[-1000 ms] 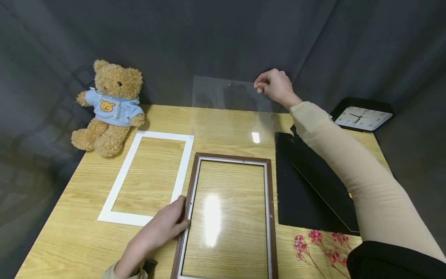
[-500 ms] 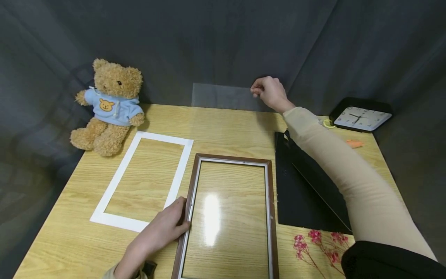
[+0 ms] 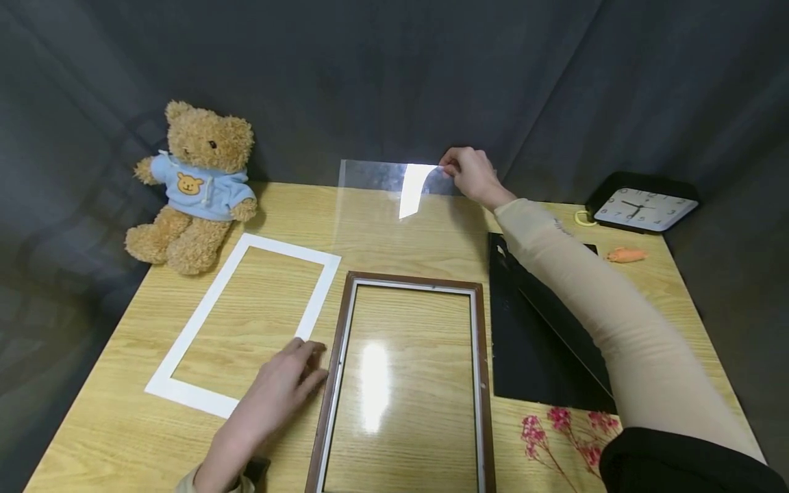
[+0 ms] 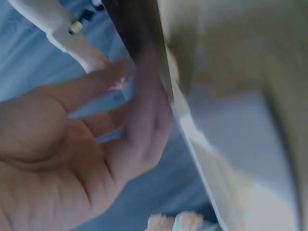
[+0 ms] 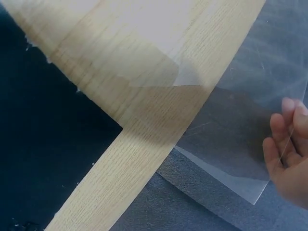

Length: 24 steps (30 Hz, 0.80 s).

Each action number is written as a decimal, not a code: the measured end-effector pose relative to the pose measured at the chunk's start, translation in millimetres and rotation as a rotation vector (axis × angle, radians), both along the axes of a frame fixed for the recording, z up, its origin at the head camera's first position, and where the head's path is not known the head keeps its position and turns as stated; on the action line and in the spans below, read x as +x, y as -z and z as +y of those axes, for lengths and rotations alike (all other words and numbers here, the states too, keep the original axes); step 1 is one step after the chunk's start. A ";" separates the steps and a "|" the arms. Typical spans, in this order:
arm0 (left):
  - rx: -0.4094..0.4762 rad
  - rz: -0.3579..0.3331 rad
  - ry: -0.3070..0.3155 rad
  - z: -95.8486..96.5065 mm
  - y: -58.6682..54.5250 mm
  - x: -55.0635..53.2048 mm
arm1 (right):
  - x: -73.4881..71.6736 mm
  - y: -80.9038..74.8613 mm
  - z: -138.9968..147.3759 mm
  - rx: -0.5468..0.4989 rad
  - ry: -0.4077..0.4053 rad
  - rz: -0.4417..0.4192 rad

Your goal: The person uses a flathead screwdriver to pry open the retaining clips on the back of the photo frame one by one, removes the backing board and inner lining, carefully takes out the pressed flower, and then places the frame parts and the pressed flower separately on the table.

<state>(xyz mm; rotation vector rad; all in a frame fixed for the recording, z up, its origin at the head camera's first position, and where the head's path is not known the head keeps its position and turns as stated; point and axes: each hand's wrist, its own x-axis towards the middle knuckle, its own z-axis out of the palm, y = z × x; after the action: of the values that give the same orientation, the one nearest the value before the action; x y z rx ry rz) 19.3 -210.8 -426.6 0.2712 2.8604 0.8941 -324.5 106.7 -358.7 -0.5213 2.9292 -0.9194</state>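
Observation:
A clear transparent sheet point(image 3: 370, 179) leans at the back of the table, its upper part against the dark curtain. My right hand point(image 3: 473, 177) pinches the sheet's upper right corner; in the right wrist view its fingers point(image 5: 276, 126) are curled at the sheet's edge. In front lies a brown picture frame point(image 3: 485, 383) with a silver inner lip and bare wood showing through it. Beside the frame's left bar, my left hand point(image 3: 277, 383) has loosely bent fingers and nothing in its grasp. A white mat border point(image 3: 205, 311) lies flat to the left, partly under the left hand.
A black backing board point(image 3: 518, 363) lies right of the frame under the right arm. Pink flowers point(image 3: 561, 418) are in front of it. A teddy bear point(image 3: 203, 178) sits back left. A clock point(image 3: 641, 207) and an orange object point(image 3: 626, 255) are at the right.
My right hand has come down and slightly left with the clear sheet. My left hand has let go of the frame's left bar and shifted left; the white mat has turned slightly.

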 end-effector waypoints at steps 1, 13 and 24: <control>-0.035 0.055 -0.011 -2.5 -2.8 -1.7 | 0.2 -0.2 0.5 0.000 0.001 0.000; -0.337 0.215 0.032 -18.2 -15.9 -10.5 | 1.9 5.5 0.1 -0.006 -0.003 -0.023; -0.340 0.215 0.040 -22.4 -12.1 -2.2 | 0.0 5.9 -0.4 -0.004 -0.002 -0.021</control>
<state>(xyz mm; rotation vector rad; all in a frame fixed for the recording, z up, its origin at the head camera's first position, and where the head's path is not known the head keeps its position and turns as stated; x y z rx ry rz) 17.1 -233.1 -414.5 0.4038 3.1239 0.3787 -324.6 106.4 -364.5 -0.5112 2.9077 -0.9256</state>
